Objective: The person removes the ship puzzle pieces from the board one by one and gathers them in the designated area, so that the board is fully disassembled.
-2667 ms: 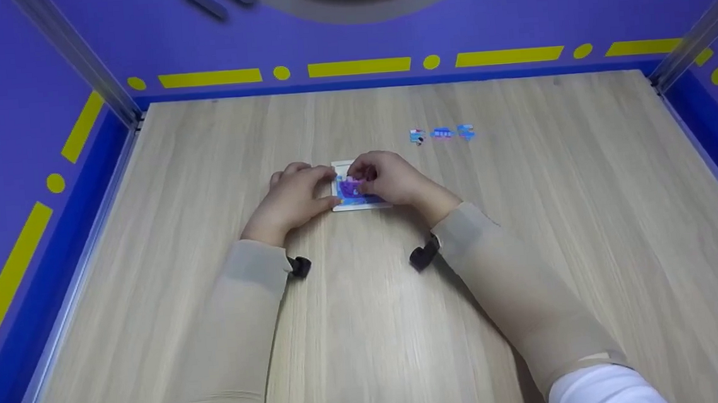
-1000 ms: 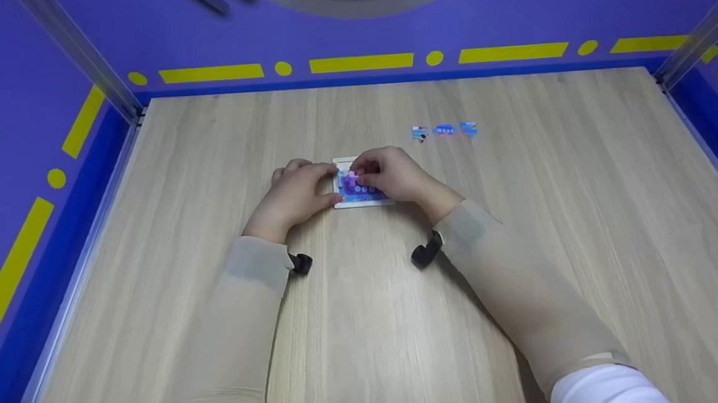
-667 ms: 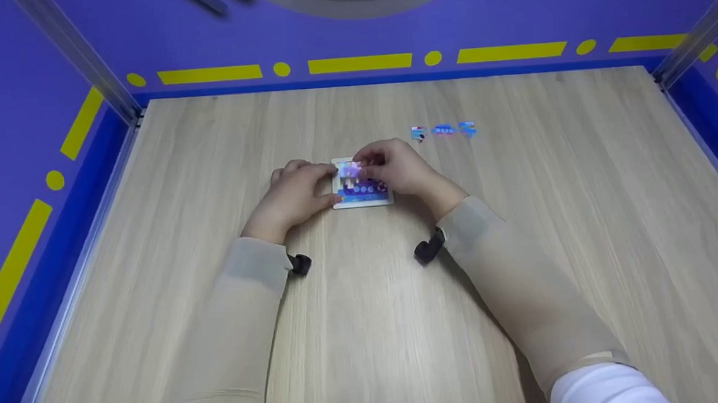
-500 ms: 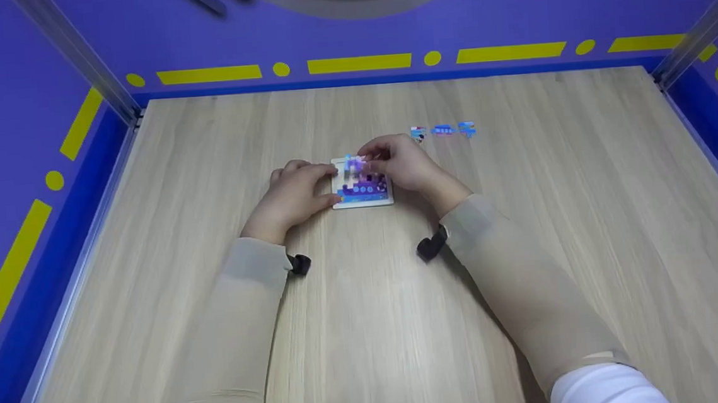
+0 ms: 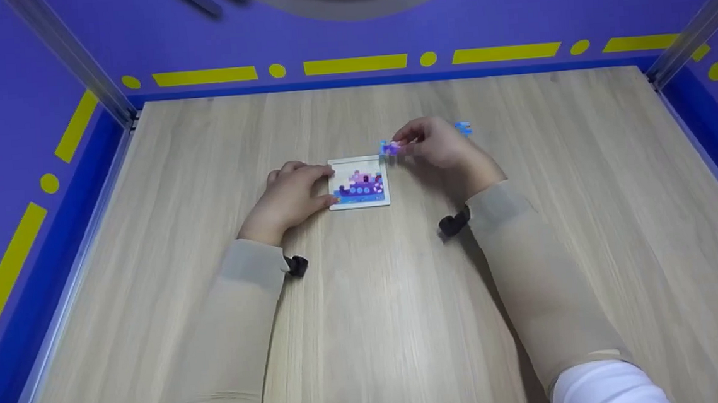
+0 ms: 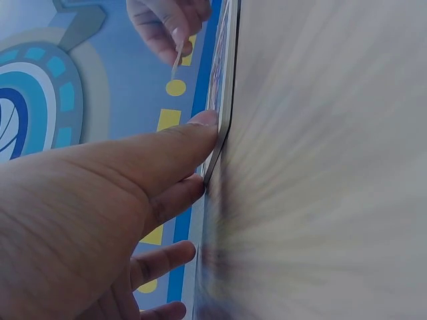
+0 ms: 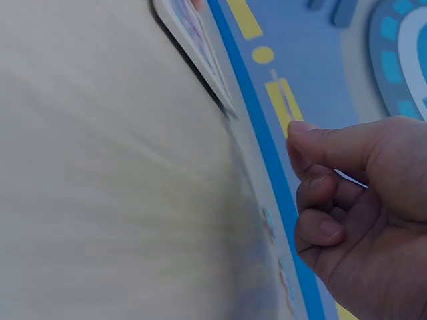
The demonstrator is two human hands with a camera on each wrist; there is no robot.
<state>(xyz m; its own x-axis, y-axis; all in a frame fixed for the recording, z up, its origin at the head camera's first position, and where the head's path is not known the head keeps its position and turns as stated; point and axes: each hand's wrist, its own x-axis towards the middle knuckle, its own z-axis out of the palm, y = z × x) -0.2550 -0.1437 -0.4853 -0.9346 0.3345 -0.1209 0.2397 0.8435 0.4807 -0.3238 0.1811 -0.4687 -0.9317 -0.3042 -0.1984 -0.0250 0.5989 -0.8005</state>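
A square white-rimmed puzzle tray [image 5: 359, 206] lies on the table, its lower part filled with a purple ship picture. The tray's upper part shows bare white. My left hand [image 5: 292, 196] rests at its left edge, thumb and index finger spread and touching the rim; in the left wrist view the thumb [image 6: 180, 143] is nearly straight. Past the tray's upper right corner, my right hand [image 5: 447, 148] pinches a purple and blue puzzle piece [image 5: 390, 148] between thumb and fingertips. The right wrist view shows this piece [image 7: 283, 97] edge-on.
A loose blue puzzle piece [image 5: 464, 128] lies beyond the right hand, which covers the spot of two others in the head view. Blurred pieces [image 7: 268, 223] show on the table in the right wrist view. A blue wall [image 5: 354, 44] closes the back.
My right hand has lifted the purple piece off the tray and moved away to the right and back, uncovering the ship picture. The left hand has stayed at the tray's edge.
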